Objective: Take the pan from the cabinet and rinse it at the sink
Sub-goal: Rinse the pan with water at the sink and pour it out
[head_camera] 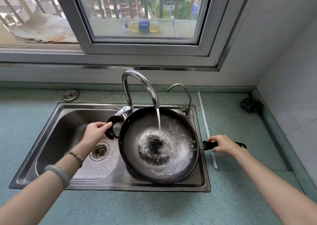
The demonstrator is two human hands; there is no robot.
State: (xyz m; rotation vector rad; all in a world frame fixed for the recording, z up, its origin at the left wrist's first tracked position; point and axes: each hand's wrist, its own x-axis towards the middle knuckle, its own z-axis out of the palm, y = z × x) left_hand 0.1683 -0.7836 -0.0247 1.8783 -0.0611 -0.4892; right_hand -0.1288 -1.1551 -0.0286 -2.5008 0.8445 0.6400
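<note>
Over the sink [56, 158], the pan [158, 145] sat across the right-hand side, under the tall faucet [137, 85]. Water stream [158, 120] hit the pan's inner wall just above centre; froth ringed a dark patch in the bottom. Left hand [96, 133] was at the loop handle [112, 127] on the pan's left edge, fingers curled shut around it. Right hand [223, 144] was on the long handle [210, 145] sticking out right over the tabletop [171, 207], fingers wrapped down over the grip (thumb side hidden, but it read as a closed hold). Pan was between both hands, rim roughly level, maybe tilted slightly toward camera. Small second tap [181, 91] stood behind the pan. Steel scourer [248, 105] sat in the far right corner, well apart. Bottle [143, 25] lay outside the window.
</note>
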